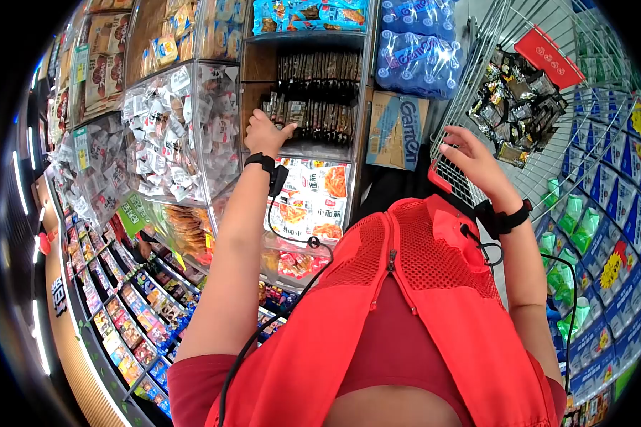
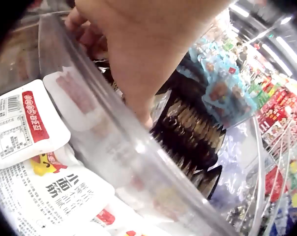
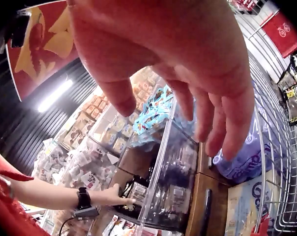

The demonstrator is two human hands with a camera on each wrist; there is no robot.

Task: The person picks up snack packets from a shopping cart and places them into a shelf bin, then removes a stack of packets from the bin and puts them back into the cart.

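Observation:
My left hand (image 1: 267, 134) reaches over the front of a clear-walled bin (image 1: 256, 64). Its curled fingers and thumb grip dark snack packets (image 1: 286, 114) at the near left corner; the left wrist view shows the bin's clear wall (image 2: 138, 147) in front of the hand, and the palm hides part of the grip. More dark packets (image 2: 188, 132) stand in tight rows beside it. Over the near edge of a wire shopping cart (image 1: 456, 92) hangs my right hand (image 1: 473, 160), empty, fingers loosely bent. A heap of black and gold packets (image 1: 516, 107) lies in the cart.
White packages (image 1: 303, 199) fill the bin nearest my body. Bins of small wrapped snacks (image 1: 164, 135) stand on the left, blue packages (image 1: 310, 16) beyond. Shrink-wrapped blue packs (image 1: 417, 53) sit above a carton (image 1: 395, 132) between shelf and cart. Stacked blue goods (image 1: 612, 220) line the right.

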